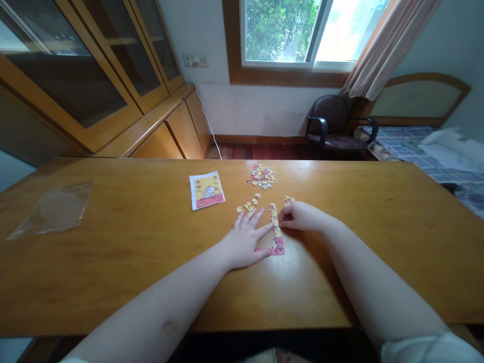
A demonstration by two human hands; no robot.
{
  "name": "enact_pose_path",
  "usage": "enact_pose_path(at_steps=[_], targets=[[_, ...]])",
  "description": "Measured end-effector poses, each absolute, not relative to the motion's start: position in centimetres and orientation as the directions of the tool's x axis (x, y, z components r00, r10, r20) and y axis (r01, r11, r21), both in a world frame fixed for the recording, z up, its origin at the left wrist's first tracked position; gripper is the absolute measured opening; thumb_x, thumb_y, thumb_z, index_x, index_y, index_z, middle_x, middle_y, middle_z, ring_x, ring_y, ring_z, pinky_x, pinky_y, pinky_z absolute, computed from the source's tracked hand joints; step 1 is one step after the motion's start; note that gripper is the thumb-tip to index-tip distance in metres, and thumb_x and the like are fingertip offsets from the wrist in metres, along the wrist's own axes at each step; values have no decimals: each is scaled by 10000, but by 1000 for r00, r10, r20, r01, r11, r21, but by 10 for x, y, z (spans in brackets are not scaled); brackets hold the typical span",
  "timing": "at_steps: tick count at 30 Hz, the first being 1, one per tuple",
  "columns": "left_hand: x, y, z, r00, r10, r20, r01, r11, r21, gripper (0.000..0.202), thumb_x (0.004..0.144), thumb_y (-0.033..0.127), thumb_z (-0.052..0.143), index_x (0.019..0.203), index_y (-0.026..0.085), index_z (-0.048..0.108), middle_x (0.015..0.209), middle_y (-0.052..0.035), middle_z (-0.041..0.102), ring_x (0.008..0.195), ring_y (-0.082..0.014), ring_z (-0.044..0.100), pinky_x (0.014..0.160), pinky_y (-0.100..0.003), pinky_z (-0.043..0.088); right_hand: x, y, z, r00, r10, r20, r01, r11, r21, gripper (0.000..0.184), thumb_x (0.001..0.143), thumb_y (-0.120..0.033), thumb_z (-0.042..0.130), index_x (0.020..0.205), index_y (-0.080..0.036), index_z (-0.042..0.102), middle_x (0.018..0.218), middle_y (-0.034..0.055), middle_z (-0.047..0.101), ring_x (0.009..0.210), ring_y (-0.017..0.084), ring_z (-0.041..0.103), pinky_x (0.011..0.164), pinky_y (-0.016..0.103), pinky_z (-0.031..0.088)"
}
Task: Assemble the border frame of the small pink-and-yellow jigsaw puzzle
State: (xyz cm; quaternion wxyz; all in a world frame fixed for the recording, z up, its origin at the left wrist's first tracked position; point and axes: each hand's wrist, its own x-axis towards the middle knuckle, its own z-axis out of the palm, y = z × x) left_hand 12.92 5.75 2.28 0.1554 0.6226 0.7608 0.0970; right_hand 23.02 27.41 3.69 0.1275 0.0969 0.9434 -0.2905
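Observation:
My left hand (247,238) lies with fingers spread on the table. Its thumb and a fingertip touch a partly joined jigsaw puzzle (279,245), an L-shaped strip that is yellow above and pink at the corner. Part of the strip is hidden by that hand. At the strip's right edge, my right hand (297,217) is closed with fingers curled together; whatever is between the fingertips is hidden. Several loose yellow puzzle pieces (248,206) lie just beyond my left hand. A few more pieces (289,200) sit beside my right hand's knuckles.
A pile of puzzle pieces (262,176) lies near the far edge of the wooden table (151,282). A picture sheet (207,190) rests left of it, and a clear plastic bag (56,207) at far left. Beyond stand a cabinet (151,121) and an office chair (335,123).

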Motion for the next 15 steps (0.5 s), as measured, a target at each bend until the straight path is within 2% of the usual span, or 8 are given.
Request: enact_pose_path(at_steps=[15], targets=[[128, 59, 20, -184, 975, -123, 914, 216, 342, 715, 825, 635, 534, 1462, 362, 359, 1610, -84, 150, 1456, -371, 145, 1151, -603, 112, 228, 273, 34, -944, 124, -305, 273, 813, -514, 93, 744, -262, 640, 784, -200, 696, 741, -3, 691, 657, 141, 589, 613, 238, 416]])
